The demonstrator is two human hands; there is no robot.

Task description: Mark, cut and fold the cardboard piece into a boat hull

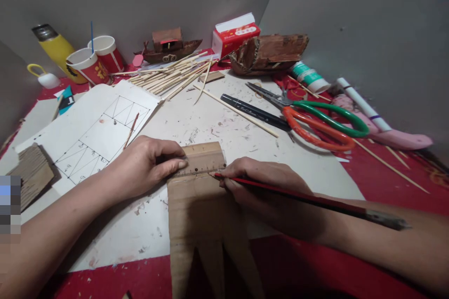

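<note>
A piece of brown cardboard [196, 201] with pointed cut-outs at its near end lies in front of me. Across its far part rests a clear ruler [206, 162]. My left hand [154, 166] pinches the ruler's left end between thumb and fingers, pressing it on the cardboard. In my right hand [263, 182] is a red and black pencil [298, 194], its tip touching the cardboard along the ruler's near edge. The pencil's back end points right, over my forearm.
Paper with drawn triangles [119, 117] lies left, beside a corrugated cardboard scrap [35, 173]. Beyond are wooden sticks [171, 74], paper cups [101, 51], a yellow bottle [58, 49] and two model boats [168, 49]. Scissors [315, 117], a black marker [252, 111] and a pink glue gun [393, 135] lie right.
</note>
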